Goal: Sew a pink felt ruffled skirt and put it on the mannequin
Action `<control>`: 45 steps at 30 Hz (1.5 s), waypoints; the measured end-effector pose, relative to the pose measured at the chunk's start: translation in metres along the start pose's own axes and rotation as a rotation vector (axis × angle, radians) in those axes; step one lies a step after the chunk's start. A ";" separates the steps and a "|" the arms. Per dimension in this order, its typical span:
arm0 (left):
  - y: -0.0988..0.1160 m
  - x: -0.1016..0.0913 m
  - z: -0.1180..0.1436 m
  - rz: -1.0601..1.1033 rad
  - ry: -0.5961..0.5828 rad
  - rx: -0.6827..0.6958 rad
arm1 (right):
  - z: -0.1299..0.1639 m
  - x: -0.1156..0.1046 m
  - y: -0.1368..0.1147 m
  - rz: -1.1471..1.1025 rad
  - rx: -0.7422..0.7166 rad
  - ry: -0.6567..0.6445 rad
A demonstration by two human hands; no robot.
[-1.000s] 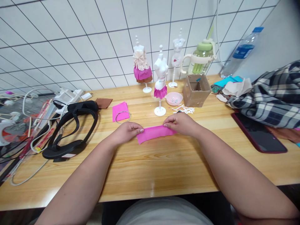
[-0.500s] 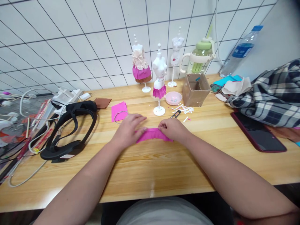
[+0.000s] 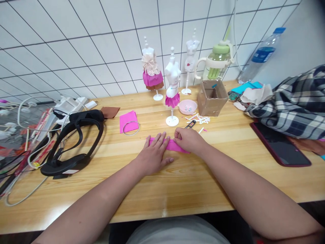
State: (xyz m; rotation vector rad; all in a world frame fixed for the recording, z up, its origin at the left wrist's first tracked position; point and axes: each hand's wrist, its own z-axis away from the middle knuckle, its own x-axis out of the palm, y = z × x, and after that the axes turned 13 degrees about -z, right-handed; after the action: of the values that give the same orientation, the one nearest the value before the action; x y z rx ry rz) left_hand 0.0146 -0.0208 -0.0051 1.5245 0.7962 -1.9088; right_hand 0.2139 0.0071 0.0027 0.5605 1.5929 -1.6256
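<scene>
Your left hand (image 3: 154, 154) is pressing flat on the pink paper strip (image 3: 169, 145) lying on the table (image 3: 177, 183) while your right hand (image 3: 189, 139) is pinching its far end, risking a tear or bumping the mannequin (image 3: 172, 88) beyond

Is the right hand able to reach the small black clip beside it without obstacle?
Probably yes. The clip lies on bare table just beyond the right hand, with nothing between them. The hand now pinches the pink strip, which it would have to release.
</scene>
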 end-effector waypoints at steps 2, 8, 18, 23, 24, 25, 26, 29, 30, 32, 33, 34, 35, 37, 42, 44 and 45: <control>0.001 -0.001 0.001 -0.003 -0.017 -0.019 | 0.000 0.000 0.000 -0.008 0.008 -0.007; -0.004 -0.004 0.005 0.003 -0.036 -0.047 | -0.001 -0.001 0.001 -0.012 0.003 -0.009; -0.023 -0.014 0.017 -0.055 -0.228 -0.240 | 0.000 0.000 0.001 -0.027 -0.030 -0.007; -0.029 -0.013 0.018 -0.067 -0.200 -0.242 | -0.001 -0.005 0.006 -0.122 -0.020 -0.043; -0.032 -0.012 0.019 -0.073 -0.186 -0.247 | -0.002 -0.007 0.008 -0.157 -0.017 -0.063; -0.034 -0.012 0.019 -0.077 -0.171 -0.252 | -0.003 -0.008 0.010 -0.192 -0.011 -0.085; -0.035 -0.012 0.019 -0.079 -0.144 -0.257 | -0.003 -0.008 0.012 -0.222 -0.005 -0.108; -0.035 -0.013 0.017 -0.073 0.011 -0.230 | -0.004 -0.007 0.016 -0.260 -0.014 -0.133; -0.032 -0.014 0.015 -0.069 0.067 -0.189 | -0.004 -0.007 0.016 -0.248 -0.035 -0.112; -0.026 -0.014 0.011 -0.061 0.134 -0.061 | -0.003 -0.006 0.014 -0.198 -0.099 -0.048; -0.024 -0.014 0.009 -0.059 0.141 -0.011 | -0.002 -0.006 0.013 -0.168 -0.133 -0.018; -0.022 -0.013 0.007 -0.056 0.133 0.019 | -0.001 -0.007 0.012 -0.138 -0.165 -0.001; -0.021 -0.012 0.006 -0.050 0.113 0.035 | 0.000 -0.008 0.011 -0.112 -0.194 -0.004; -0.023 -0.009 0.004 -0.025 0.052 0.052 | 0.001 -0.009 0.011 -0.079 -0.236 -0.057; -0.034 -0.006 0.003 -0.001 0.006 0.000 | 0.001 -0.010 0.011 -0.050 -0.262 -0.147; -0.035 -0.006 0.003 -0.042 0.005 -0.052 | 0.002 -0.009 0.010 -0.036 -0.259 -0.152; -0.035 -0.006 0.004 -0.062 0.002 -0.076 | 0.002 -0.009 0.009 -0.026 -0.261 -0.153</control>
State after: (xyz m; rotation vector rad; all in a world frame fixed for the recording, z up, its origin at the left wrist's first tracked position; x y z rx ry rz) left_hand -0.0126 -0.0001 0.0056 1.4714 0.9168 -1.8992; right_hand 0.2268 0.0075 0.0039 0.2728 1.6680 -1.4138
